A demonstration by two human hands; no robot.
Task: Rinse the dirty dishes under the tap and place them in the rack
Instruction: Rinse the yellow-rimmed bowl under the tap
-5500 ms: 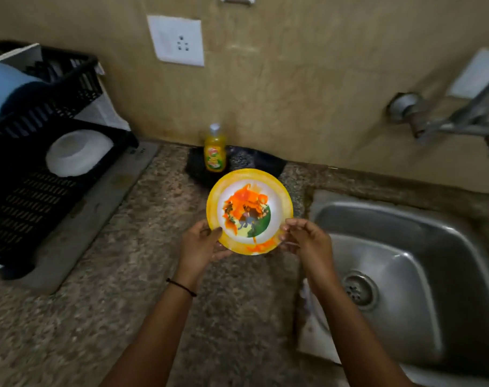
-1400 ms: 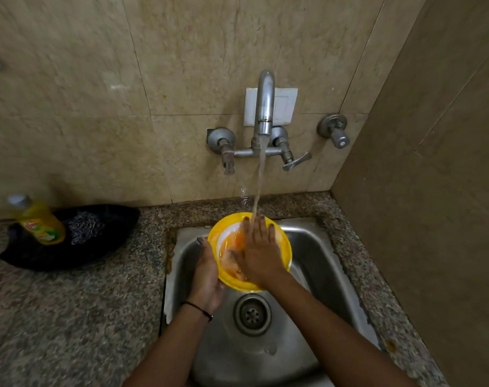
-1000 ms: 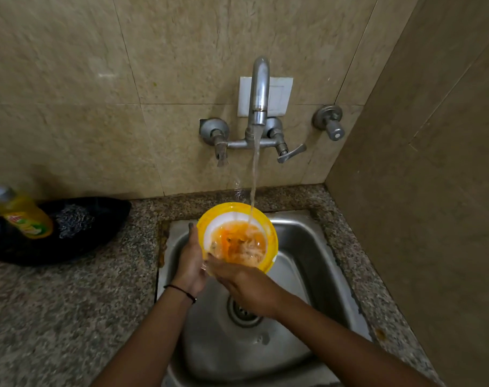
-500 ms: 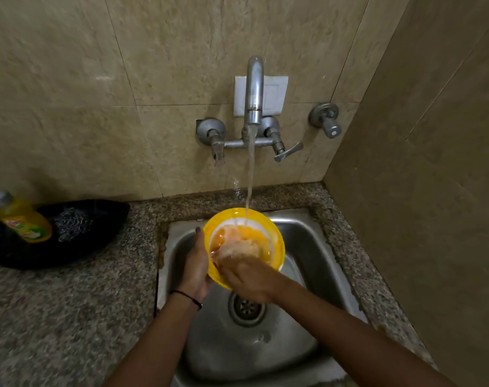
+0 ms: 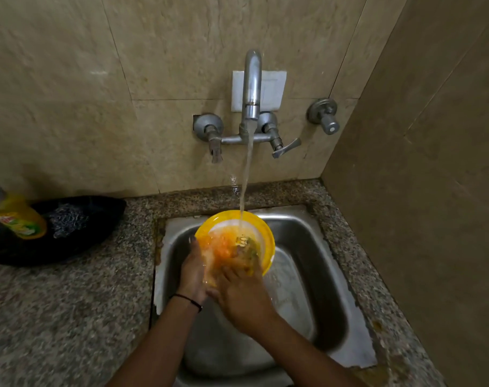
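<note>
While water from the tap [image 5: 251, 88] hits the tilted yellow plate [image 5: 267, 238] over the sink [image 5: 310, 277], left hand [image 5: 191, 270] grips its left rim, right hand [image 5: 243, 293] presses flat-fingered on its soiled near face.

Lighting dim, warm yellow cast overall; src not in view. Soft highlights on tap spout [image 5: 251, 79] and sink [image 5: 307, 233] steel. R side wall [image 5: 419, 191] darker than back wall [image 5: 70, 79]. Motion blur on right hand [image 5: 243, 294], plate [image 5: 261, 227] centre, and soap bottle [image 5: 17, 216] at L edge. Wide-angle bend: tile lines [image 5: 121, 65] and counter [image 5: 70, 303] curve twd edges. Granite texture smeared, esp. lower corners.
</note>
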